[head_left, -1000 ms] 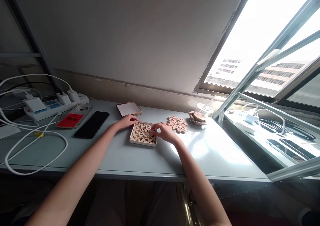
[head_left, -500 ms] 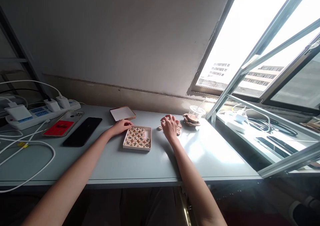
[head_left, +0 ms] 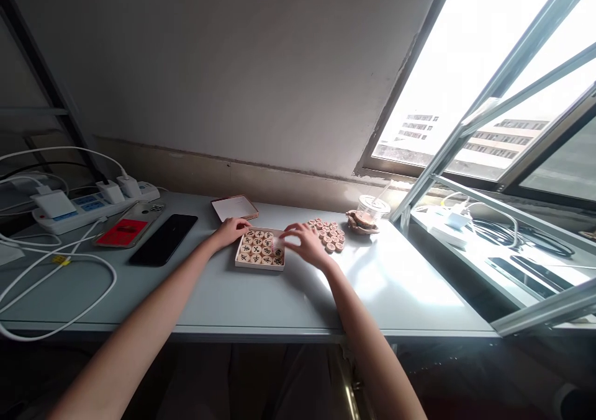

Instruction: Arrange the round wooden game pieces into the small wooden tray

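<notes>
Black-marked wooden xiangqi pieces lie in rows inside a shallow cardboard box. My left hand is at the box's far left corner, its bent fingers and thumb holding the edge. Over the box's right side reaches my right hand, fingers apart and slightly blurred; no piece shows between them. Beneath its fingertips, part of the pale box floor shows near the upper right corner. Red-marked xiangqi pieces are grouped on the table just right of that hand, which partly hides them.
The box lid lies behind my left hand. A lidded plastic cup stands at the back right. Left of the box are a black phone, a phone with a red card, a power strip and white cables.
My right hand has moved left from above the red-marked pieces to the box, uncovering most of them. My left hand stays at the box corner. The view has shifted slightly.
</notes>
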A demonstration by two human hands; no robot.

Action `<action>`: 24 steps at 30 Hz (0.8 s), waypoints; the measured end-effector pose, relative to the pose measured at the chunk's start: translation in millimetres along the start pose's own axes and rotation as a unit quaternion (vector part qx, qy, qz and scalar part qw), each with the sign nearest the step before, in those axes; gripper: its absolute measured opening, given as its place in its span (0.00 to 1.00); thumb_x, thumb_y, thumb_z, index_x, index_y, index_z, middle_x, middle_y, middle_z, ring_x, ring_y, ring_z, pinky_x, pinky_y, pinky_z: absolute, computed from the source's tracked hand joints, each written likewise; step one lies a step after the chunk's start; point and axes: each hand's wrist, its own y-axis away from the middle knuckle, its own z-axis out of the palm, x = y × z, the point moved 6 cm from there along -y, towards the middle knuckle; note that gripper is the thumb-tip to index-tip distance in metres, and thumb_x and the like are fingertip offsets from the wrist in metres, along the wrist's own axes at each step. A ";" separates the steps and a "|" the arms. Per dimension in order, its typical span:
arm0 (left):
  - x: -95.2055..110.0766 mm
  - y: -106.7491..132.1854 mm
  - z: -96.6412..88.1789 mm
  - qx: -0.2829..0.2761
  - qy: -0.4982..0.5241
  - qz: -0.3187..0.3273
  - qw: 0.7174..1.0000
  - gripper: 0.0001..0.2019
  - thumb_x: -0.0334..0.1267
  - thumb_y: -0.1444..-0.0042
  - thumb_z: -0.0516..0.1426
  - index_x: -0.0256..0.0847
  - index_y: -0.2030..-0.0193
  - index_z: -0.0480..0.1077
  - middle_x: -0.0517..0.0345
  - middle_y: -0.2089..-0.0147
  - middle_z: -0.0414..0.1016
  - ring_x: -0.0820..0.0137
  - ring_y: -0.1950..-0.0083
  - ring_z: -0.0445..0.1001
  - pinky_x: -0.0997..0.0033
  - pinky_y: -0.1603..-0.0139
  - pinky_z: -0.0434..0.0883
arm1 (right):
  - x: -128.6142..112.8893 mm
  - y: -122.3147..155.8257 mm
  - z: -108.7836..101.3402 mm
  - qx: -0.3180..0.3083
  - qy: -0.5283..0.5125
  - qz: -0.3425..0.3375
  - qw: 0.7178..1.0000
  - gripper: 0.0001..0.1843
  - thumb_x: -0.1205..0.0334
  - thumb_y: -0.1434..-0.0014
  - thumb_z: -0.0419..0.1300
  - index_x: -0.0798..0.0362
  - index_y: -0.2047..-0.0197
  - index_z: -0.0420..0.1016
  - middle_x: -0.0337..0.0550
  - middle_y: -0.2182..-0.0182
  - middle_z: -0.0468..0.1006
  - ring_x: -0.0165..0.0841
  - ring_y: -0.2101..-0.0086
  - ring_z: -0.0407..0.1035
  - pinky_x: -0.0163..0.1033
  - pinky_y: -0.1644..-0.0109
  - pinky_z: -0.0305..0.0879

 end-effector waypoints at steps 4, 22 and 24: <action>1.9 1.9 -2.2 0.015 -0.007 -0.009 1.000 0.20 0.47 0.51 0.51 0.37 0.60 0.75 0.51 0.61 0.79 0.60 0.60 0.74 0.66 0.58 0.68 | -31.2 4.8 10.7 -0.086 0.005 -0.045 0.995 0.12 0.48 0.41 0.56 0.43 0.62 0.78 0.40 0.58 0.74 0.35 0.57 0.63 0.41 0.53 0.52; 12.0 6.0 -4.7 0.024 -0.034 -0.007 0.999 0.16 0.39 0.48 0.51 0.35 0.61 0.76 0.49 0.61 0.79 0.61 0.59 0.75 0.66 0.56 0.68 | 60.1 0.5 -5.8 0.081 0.123 0.191 0.970 0.11 0.55 0.42 0.55 0.47 0.62 0.77 0.45 0.54 0.71 0.42 0.54 0.61 0.47 0.51 0.53; 12.3 6.1 -4.7 0.027 -0.035 -0.001 0.999 0.15 0.39 0.48 0.51 0.35 0.61 0.76 0.49 0.61 0.79 0.61 0.59 0.74 0.66 0.56 0.68 | 58.2 -1.8 4.2 0.074 0.137 0.170 0.973 0.17 0.53 0.40 0.51 0.45 0.50 0.71 0.46 0.47 0.66 0.43 0.49 0.58 0.50 0.49 0.54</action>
